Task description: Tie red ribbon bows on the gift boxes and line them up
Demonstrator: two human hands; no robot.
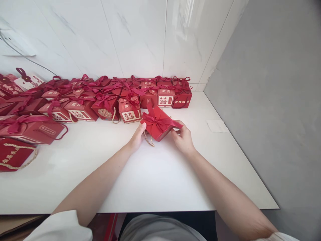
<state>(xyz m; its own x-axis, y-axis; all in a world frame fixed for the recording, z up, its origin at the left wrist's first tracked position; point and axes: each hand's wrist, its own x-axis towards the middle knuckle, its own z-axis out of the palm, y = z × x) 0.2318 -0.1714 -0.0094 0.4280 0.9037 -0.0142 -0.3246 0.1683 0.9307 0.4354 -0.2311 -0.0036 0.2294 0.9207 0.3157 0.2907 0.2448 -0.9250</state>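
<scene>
Between my two hands is a red gift box (160,132), tilted, its folded petal top closed under a dark red ribbon bow (155,122). My left hand (137,136) grips its left side, with the thumb near the top edge. A twisted gold cord handle (149,140) hangs from the box beside that hand. On the right, my right hand (183,138) holds the box's side, its fingers bent by the loose ribbon end. Whether the box's base touches the table cannot be made out. Just behind it stands a red box with a white double-happiness label (129,115).
Several similar ribboned boxes (105,108) stand in rows along the tiled wall (140,40) and down the left side. A large red box with a cord handle (15,155) is nearest at left. The white table (155,180) meets a grey wall (271,100) at right; a clear patch (217,126) lies there.
</scene>
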